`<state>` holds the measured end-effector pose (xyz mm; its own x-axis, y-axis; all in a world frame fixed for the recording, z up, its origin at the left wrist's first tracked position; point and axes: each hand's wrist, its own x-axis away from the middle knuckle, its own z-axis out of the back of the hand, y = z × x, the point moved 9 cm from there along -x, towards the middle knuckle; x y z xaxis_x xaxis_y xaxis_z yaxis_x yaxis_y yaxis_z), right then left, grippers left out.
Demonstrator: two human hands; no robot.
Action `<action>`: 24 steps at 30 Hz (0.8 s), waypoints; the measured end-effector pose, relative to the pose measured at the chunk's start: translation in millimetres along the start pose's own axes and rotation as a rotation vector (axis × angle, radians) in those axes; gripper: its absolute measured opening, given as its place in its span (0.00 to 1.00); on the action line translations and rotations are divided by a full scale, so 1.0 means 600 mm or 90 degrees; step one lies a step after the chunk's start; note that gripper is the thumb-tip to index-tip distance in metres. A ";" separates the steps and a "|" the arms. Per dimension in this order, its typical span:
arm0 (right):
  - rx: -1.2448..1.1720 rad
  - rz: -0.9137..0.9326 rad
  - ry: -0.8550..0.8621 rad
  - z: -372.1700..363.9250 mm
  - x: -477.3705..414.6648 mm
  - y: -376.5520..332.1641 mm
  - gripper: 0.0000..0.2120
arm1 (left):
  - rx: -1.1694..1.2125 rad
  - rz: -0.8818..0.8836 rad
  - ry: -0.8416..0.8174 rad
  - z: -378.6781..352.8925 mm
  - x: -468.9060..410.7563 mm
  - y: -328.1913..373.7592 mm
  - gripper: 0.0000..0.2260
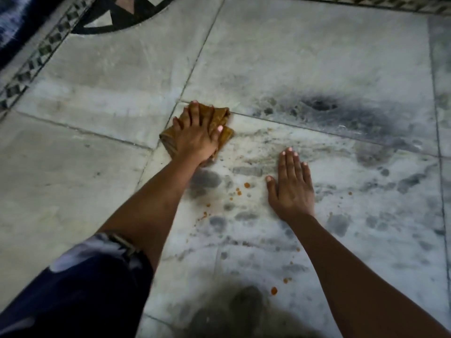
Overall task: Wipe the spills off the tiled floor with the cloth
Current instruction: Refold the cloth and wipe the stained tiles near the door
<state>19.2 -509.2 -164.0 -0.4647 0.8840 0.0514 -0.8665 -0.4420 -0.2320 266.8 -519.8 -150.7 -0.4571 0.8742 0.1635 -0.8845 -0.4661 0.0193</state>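
Observation:
A crumpled mustard-brown cloth (220,125) lies on the pale marble floor (102,98) where several tiles meet. My left hand (195,135) presses down on it, fingers spread over the fabric and curled around its edges. My right hand (291,186) rests flat on the floor to the right of the cloth, palm down, holding nothing. Small orange spill drops (247,185) dot the tile between my hands, and a larger orange drop (274,291) lies nearer to me. Faint smeared streaks (256,154) run across the tile beside the cloth.
A dark sooty patch (319,106) marks the tile beyond my right hand. A black-and-white patterned border (36,59) runs along the upper left, next to a dark inlay (117,15). My dark patterned sleeve (80,284) fills the lower left.

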 end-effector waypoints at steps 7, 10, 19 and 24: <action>-0.007 -0.003 0.012 0.000 -0.001 0.000 0.34 | -0.007 -0.224 0.020 -0.014 0.108 0.064 0.29; -0.007 0.002 0.008 -0.004 0.000 0.002 0.34 | -0.025 -0.099 0.005 -0.004 0.023 0.042 0.26; -0.064 -0.080 0.071 0.019 0.004 0.020 0.34 | -0.014 -0.389 0.005 -0.041 0.235 0.155 0.25; -0.057 -0.073 0.051 0.009 0.003 0.020 0.35 | -0.065 -0.347 -0.017 -0.038 0.196 0.043 0.26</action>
<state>6.8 -513.5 -161.7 -0.3438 0.9390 0.0052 -0.8920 -0.3248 -0.3143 188.0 -426.1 -153.3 0.0713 0.9808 0.1813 -0.9975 0.0702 0.0125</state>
